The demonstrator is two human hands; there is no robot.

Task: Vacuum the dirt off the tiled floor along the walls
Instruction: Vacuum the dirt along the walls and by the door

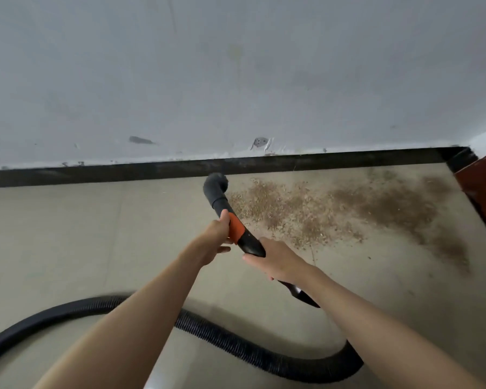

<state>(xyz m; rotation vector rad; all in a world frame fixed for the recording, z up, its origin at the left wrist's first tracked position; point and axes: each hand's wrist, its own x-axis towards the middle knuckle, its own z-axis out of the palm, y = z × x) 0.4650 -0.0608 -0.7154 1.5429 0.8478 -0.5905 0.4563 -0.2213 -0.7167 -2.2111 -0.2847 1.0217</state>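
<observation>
Here's the dirt [334,214], a broad tan-and-brown scatter on the tiled floor [68,234], running from just right of the nozzle toward the far right corner, darker and denser out there, and reaching up close to the black skirting [96,172]; none of that patch looks lifted yet, so I'd judge you're at the start of this stretch.

The nozzle [216,184] sits right at the foot of the skirting, its curved mouth turned toward the left edge of the pile; sensible, since it puts suction where wall meets floor and lets you sweep rightward through the debris.

Your left hand [218,237] is curled round the wand [237,228] at the orange band, forward on the tube, steering the tip; your right hand [275,262] is wrapped around the black grip behind it, nearer your body, taking the weight; both hands clasp the tool, neither is free.

So the dirt lies ahead and to the right of both hands, beyond the right hand's knuckles, with the nozzle just beside its nearest edge.

The ribbed hose [222,335] loops across the floor beneath your forearms, slack enough, I'd say, to follow a sweep; the grey wall [236,80] is scuffed low down; a reddish-brown wooden panel [483,178] closes the right corner.
</observation>
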